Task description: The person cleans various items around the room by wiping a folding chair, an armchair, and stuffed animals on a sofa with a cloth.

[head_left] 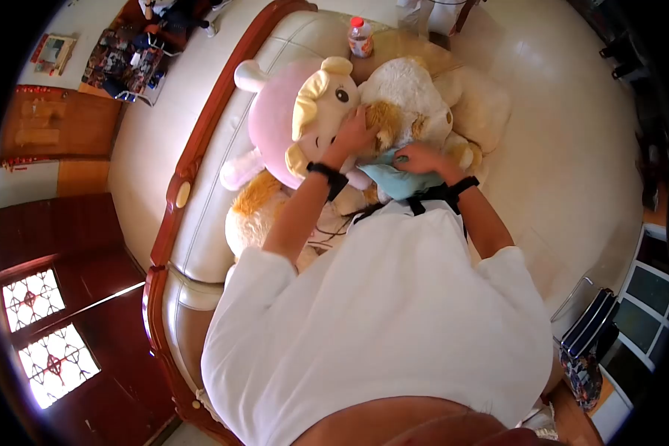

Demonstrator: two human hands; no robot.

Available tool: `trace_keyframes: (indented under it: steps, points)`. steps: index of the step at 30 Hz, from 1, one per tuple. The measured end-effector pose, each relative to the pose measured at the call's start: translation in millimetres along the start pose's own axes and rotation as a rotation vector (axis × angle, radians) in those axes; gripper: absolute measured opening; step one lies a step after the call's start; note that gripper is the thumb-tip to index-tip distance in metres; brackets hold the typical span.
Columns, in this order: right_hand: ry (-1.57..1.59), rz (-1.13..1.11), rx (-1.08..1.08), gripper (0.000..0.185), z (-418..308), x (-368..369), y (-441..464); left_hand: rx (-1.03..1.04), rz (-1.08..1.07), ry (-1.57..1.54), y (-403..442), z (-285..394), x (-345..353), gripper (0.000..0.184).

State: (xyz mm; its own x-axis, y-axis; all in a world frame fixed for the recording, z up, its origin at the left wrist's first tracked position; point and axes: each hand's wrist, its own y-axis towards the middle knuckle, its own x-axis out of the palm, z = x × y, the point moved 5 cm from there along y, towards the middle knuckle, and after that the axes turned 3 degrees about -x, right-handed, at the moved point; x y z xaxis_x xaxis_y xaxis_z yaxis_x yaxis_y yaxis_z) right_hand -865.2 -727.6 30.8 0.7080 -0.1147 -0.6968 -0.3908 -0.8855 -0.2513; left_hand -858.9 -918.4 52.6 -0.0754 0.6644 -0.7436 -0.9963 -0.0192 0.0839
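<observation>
Pale-blue soft cloth [401, 181]: lying nearest, against the shaggy cream-white plush toy [405, 93].
Right hand [418, 157]: touching cloth, fingers curling; can't tell if gripping.
Left hand [355, 132]: touching fluffy golden-brown plush paw [383, 119]; can't tell if gripping.
Round pink plush toy with yellow curls [279, 104]: lying left, on beige leather sofa [209, 167].
Red-capped plastic bottle [360, 39]: standing far, beyond plushes.

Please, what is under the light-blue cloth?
What is directly under the light-blue cloth is covered and cannot be seen. Beside it show a white-and-brown plush toy and a black strap; the right hand touches it.
</observation>
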Motion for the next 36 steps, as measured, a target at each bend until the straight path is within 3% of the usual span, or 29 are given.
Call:
trace_keyframes:
  steps: [2,5,7,9,11,13,14,15,17,18,20,23,27,30,32,35,36]
  points:
    - [0.003,-0.099,-0.001,0.038,10,0,-17,-0.06,-0.005,0.023,6,-10,10,0.063]
    - [0.184,0.045,0.005,0.036,22,-25,-56,-0.153,-0.073,0.095,3,-7,18,0.057]
    - [0.087,0.168,0.298,0.034,26,-63,-90,-0.19,-0.292,-0.101,-2,-2,21,0.05]
    - [-0.058,0.277,0.274,0.033,11,-95,-123,-0.298,-0.342,-0.258,-20,1,12,0.046]
    - [0.085,0.215,0.437,0.032,-17,-122,-147,-0.402,-0.401,-0.395,-44,-6,2,0.043]
    - [0.126,0.256,0.451,0.033,-12,-123,-164,-0.228,-0.226,-0.494,-48,-4,-7,0.042]
    - [0.155,0.289,0.472,0.034,-9,-126,-171,0.006,-0.034,-0.412,-47,-2,-11,0.042]
    - [0.15,0.277,0.479,0.034,-9,-124,-172,-0.002,-0.033,-0.424,-50,-11,-2,0.042]
    - [0.025,0.411,0.44,0.036,-25,-124,-163,-0.211,0.115,-0.577,-58,-17,-21,0.047]
    - [0.025,0.394,0.441,0.036,-29,-120,-156,-0.121,0.135,-0.508,-52,-15,-37,0.042]
    - [-0.139,0.614,0.272,0.038,-42,-134,-141,-0.178,0.159,-0.412,-43,2,-77,0.038]
    - [-0.147,0.651,0.199,0.039,-31,-144,-105,-0.236,0.215,-0.263,-34,-11,-109,0.035]
    - [-0.11,0.616,0.148,0.042,-9,-121,-22,-0.3,0.252,-0.156,-19,-46,-99,0.045]
    - [-0.078,0.483,0.056,0.057,34,-69,50,-0.346,0.242,-0.186,-14,-65,-93,0.051]
    - [-0.113,0.192,0.447,0.084,64,-39,82,-0.395,0.198,-0.214,-9,-75,-86,0.049]
    - [-0.079,0.128,0.515,0.097,70,-46,111,-0.421,0.204,-0.277,3,-117,-68,0.044]
    - [-0.105,0.185,0.412,0.091,73,-58,110,-0.4,0.236,-0.303,5,-130,-58,0.041]
